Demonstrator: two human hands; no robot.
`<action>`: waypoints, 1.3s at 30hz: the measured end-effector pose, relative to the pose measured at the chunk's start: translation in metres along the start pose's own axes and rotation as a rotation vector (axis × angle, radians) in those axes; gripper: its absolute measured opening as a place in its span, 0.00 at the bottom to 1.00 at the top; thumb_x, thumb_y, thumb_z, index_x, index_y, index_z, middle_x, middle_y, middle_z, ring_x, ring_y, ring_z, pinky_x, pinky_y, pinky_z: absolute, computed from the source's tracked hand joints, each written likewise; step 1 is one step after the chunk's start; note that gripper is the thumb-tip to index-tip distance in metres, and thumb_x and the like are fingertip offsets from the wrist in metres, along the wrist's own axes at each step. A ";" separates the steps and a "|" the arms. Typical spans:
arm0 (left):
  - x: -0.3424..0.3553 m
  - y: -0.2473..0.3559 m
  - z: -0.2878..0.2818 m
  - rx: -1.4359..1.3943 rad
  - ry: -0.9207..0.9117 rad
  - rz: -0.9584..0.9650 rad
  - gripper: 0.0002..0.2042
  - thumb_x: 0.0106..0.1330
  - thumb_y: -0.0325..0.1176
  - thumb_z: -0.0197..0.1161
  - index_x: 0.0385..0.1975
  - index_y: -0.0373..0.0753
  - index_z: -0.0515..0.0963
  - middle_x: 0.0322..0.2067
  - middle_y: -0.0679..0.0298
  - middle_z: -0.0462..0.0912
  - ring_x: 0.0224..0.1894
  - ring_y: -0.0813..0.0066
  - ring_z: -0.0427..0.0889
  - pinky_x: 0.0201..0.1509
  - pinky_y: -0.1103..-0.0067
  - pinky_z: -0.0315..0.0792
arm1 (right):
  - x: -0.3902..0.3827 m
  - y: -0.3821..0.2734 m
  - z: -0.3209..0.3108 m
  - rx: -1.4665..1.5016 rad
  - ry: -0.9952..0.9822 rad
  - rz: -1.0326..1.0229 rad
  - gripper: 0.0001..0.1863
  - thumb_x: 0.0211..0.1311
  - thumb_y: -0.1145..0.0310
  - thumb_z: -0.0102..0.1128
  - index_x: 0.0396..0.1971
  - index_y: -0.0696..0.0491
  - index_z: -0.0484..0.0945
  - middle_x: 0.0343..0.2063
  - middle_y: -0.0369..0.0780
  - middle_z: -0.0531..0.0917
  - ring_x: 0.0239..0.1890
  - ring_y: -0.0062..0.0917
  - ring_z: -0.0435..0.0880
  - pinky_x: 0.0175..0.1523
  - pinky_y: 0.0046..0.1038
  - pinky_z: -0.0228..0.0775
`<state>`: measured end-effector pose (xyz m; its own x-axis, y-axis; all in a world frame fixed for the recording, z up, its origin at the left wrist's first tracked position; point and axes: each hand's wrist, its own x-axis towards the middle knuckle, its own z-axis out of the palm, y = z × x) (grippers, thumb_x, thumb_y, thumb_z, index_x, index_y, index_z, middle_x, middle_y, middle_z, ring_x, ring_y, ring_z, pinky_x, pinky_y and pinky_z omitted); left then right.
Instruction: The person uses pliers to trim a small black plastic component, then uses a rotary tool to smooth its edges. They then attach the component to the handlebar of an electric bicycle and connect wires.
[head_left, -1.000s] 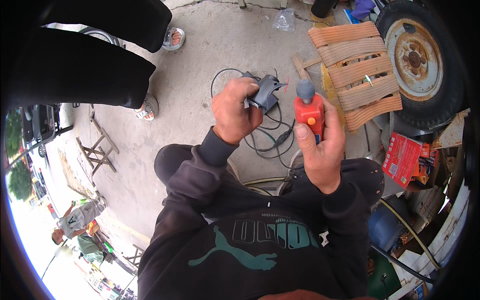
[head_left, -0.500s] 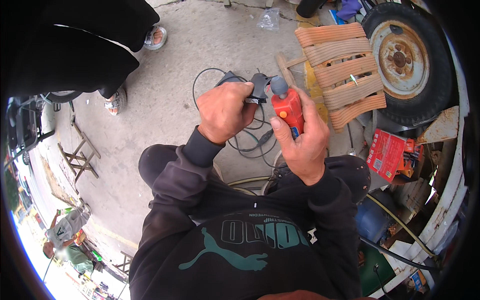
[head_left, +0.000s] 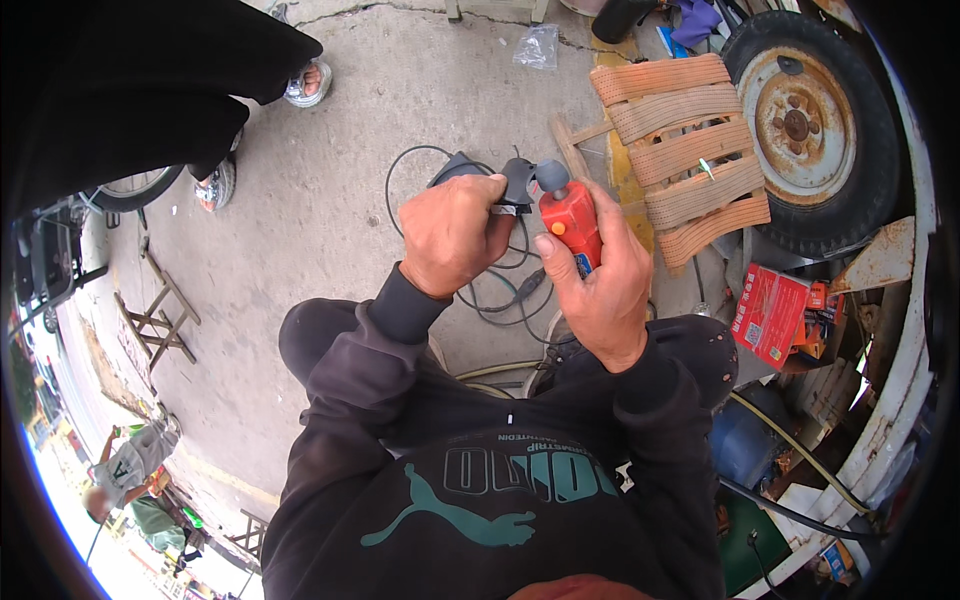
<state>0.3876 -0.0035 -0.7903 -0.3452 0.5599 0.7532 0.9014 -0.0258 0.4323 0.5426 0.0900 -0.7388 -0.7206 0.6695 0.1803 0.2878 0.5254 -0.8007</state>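
My left hand (head_left: 445, 235) is closed round a dark curved piece (head_left: 517, 182), thumb on top; what the piece belongs to cannot be made out. Wrapped in my right hand (head_left: 607, 300) is a red handheld rotary grinder (head_left: 570, 218) with an orange button. Its rounded grey grinding head (head_left: 551, 176) meets the right edge of the dark piece, or lies just beside it. Below both hands, a thin black cable (head_left: 505, 312) with an inline connector loops over the ground between my feet.
A slatted wooden folding chair (head_left: 685, 150) and a rusty-rimmed wheel (head_left: 797, 125) stand at right. Below them are a red box (head_left: 770, 315) and a yellowish hose (head_left: 800, 450). Someone in black trousers (head_left: 150, 90) stands at upper left, near a small wooden stool (head_left: 158, 318).
The grinder has shifted slightly left, bringing its grey head closer against the dark piece. Both hands keep their grips. The bystander's nearer foot has moved a little left.
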 end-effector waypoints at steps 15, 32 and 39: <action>-0.002 -0.002 0.007 -0.051 0.006 -0.048 0.17 0.42 0.19 0.71 0.36 0.35 0.78 0.25 0.60 0.81 0.21 0.66 0.81 0.24 0.76 0.74 | 0.006 0.005 0.003 -0.081 0.014 -0.022 0.33 0.56 0.61 0.73 0.57 0.62 0.71 0.42 0.51 0.83 0.41 0.46 0.85 0.44 0.36 0.77; -0.008 -0.002 0.008 -0.044 0.001 -0.087 0.14 0.48 0.20 0.71 0.36 0.34 0.79 0.24 0.60 0.83 0.18 0.74 0.80 0.22 0.81 0.73 | 0.005 0.003 0.003 -0.091 -0.002 -0.064 0.33 0.55 0.61 0.73 0.58 0.61 0.71 0.41 0.49 0.82 0.41 0.44 0.85 0.44 0.36 0.77; -0.008 0.001 0.006 -0.050 -0.008 -0.123 0.14 0.48 0.20 0.71 0.36 0.35 0.79 0.24 0.60 0.82 0.18 0.74 0.80 0.22 0.81 0.73 | 0.004 0.003 0.004 -0.128 0.027 -0.086 0.34 0.54 0.61 0.73 0.58 0.61 0.71 0.41 0.49 0.82 0.40 0.44 0.84 0.43 0.36 0.77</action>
<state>0.3928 -0.0026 -0.7989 -0.4497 0.5677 0.6895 0.8382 0.0018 0.5453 0.5380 0.0922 -0.7433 -0.7293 0.6324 0.2613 0.3055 0.6427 -0.7026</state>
